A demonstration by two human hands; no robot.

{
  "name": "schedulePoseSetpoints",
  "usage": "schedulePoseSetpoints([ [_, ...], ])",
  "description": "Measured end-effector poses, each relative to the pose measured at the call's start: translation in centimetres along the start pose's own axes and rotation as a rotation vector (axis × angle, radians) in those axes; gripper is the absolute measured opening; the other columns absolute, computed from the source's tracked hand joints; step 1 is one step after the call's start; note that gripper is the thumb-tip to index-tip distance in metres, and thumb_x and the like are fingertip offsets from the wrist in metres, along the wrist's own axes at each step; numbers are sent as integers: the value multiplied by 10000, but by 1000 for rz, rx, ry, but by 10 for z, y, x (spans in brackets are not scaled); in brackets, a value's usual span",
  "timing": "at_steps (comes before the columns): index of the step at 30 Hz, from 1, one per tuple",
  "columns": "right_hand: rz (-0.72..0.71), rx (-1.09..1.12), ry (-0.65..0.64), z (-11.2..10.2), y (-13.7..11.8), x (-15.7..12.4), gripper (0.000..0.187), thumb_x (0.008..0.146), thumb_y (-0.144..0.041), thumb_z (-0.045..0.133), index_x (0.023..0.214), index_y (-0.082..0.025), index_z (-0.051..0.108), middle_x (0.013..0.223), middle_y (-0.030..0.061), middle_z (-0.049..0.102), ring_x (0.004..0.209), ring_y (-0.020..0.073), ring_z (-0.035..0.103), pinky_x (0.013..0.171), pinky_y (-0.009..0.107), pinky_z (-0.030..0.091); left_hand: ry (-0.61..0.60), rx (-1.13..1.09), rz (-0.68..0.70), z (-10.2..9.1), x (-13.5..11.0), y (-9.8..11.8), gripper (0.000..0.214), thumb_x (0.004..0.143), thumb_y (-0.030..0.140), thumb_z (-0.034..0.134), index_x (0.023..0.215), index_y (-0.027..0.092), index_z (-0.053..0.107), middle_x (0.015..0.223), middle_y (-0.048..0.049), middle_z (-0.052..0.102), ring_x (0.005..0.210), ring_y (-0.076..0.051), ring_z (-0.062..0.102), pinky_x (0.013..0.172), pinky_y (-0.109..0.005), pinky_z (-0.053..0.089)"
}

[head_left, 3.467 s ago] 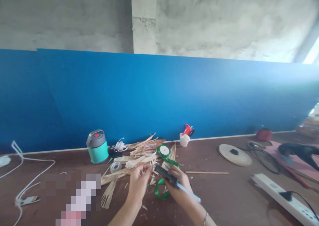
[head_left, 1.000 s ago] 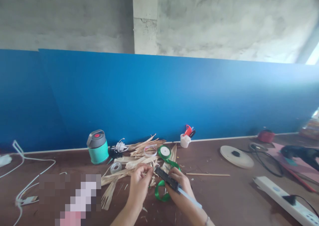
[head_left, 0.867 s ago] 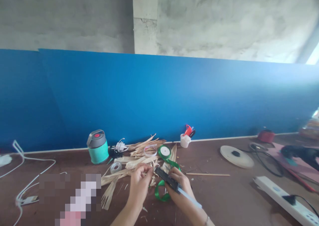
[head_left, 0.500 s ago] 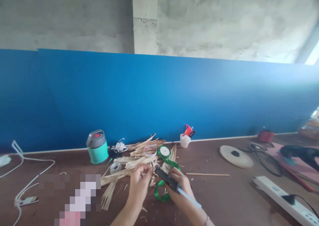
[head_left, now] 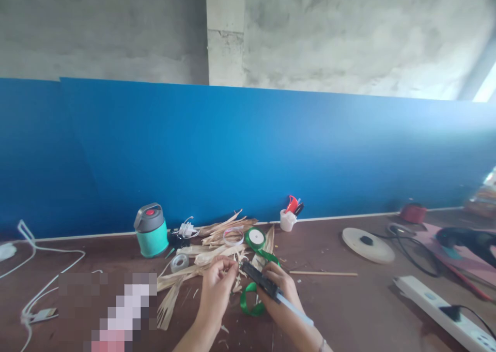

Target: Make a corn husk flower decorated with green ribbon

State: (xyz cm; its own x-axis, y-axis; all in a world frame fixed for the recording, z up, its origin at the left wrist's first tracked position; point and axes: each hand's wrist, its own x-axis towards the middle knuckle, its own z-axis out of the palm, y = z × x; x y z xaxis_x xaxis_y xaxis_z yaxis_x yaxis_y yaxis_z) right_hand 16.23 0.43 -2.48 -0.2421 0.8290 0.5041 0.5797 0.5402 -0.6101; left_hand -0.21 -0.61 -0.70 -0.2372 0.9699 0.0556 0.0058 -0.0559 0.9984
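My left hand (head_left: 217,286) is closed in a pinch on a small piece of dried straw-coloured husk. My right hand (head_left: 279,290) grips a black glue gun (head_left: 260,279) with a pale glue stick (head_left: 295,311) sticking out behind; its nozzle points at what the left hand pinches. Under the hands lies a loop of green ribbon (head_left: 250,305), trailing from a green ribbon spool (head_left: 256,236). A heap of dried husk strips (head_left: 217,242) lies just beyond the hands on the brown tabletop (head_left: 341,300).
A teal jar with grey lid (head_left: 151,230), tape rolls (head_left: 180,262), a white cup of pens (head_left: 287,217), a thin wooden stick (head_left: 323,273), a round white disc (head_left: 367,244), a white power strip (head_left: 445,310) and white cables (head_left: 34,269) lie around. A blue wall panel (head_left: 248,155) backs the table.
Nearly nothing: both hands keep their grips, with only small finger shifts and a slight camera drift.
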Motion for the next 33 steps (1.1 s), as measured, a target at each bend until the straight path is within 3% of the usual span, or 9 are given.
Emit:
schedulePoseSetpoints([
  [10, 25, 54, 25, 3, 3, 0, 168, 713, -139, 536, 549, -170, 558, 664, 18, 554, 589, 137, 561, 538, 214, 417, -27, -100, -34, 1, -4, 11, 253, 659, 405, 679, 677, 154, 649, 704, -5, 576, 583, -132, 469, 536, -226, 377],
  [13, 126, 190, 64, 5, 3, 0, 186, 727, -201, 568, 545, -162, 555, 613, 5, 533, 539, 125, 511, 482, 207, 395, -76, -206, -52, 1, -5, 15, 254, 663, 394, 692, 608, 164, 599, 638, 21, 548, 602, -127, 462, 586, -226, 370],
  [17, 294, 417, 58, 8, 4, 1, 140, 724, -285, 623, 692, -151, 599, 523, -23, 520, 471, 115, 448, 420, 206, 372, -207, -386, -154, -2, -3, 12, 253, 664, 376, 710, 602, 164, 585, 612, 27, 534, 602, -119, 458, 602, -225, 360],
  [21, 318, 481, 16, 10, 4, 0, 204, 718, -357, 639, 741, -157, 611, 560, -3, 575, 499, 134, 494, 454, 225, 418, -245, -408, -205, -2, 1, 6, 263, 632, 385, 736, 600, 160, 603, 619, 18, 534, 559, -109, 437, 553, -220, 328],
  [25, 269, 401, 76, 14, 10, -5, 207, 714, -370, 639, 685, -167, 614, 586, 7, 595, 544, 155, 535, 498, 243, 460, -209, -347, -166, -2, 2, 4, 283, 649, 409, 710, 585, 162, 589, 596, 23, 509, 555, -112, 422, 551, -221, 317],
  [29, 203, 311, 97, 12, 11, -6, 168, 736, -303, 609, 628, -174, 609, 641, 15, 605, 570, 156, 556, 531, 242, 470, -157, -134, -70, -4, 4, 5, 288, 708, 425, 645, 600, 165, 586, 605, 14, 519, 602, -142, 466, 583, -239, 345],
  [31, 167, 265, 73, 7, 6, -5, 187, 758, -276, 586, 606, -170, 608, 654, 19, 598, 563, 150, 557, 527, 234, 460, -125, 9, 25, -7, 6, 5, 246, 729, 391, 632, 634, 165, 614, 683, -6, 548, 664, -168, 505, 621, -262, 376],
  [33, 131, 218, 49, 1, 1, -2, 190, 766, -252, 575, 601, -166, 612, 661, 21, 590, 568, 147, 562, 527, 228, 450, -101, 218, 217, -11, 8, 5, 201, 761, 341, 606, 653, 173, 633, 770, -28, 560, 733, -196, 532, 674, -294, 405],
])
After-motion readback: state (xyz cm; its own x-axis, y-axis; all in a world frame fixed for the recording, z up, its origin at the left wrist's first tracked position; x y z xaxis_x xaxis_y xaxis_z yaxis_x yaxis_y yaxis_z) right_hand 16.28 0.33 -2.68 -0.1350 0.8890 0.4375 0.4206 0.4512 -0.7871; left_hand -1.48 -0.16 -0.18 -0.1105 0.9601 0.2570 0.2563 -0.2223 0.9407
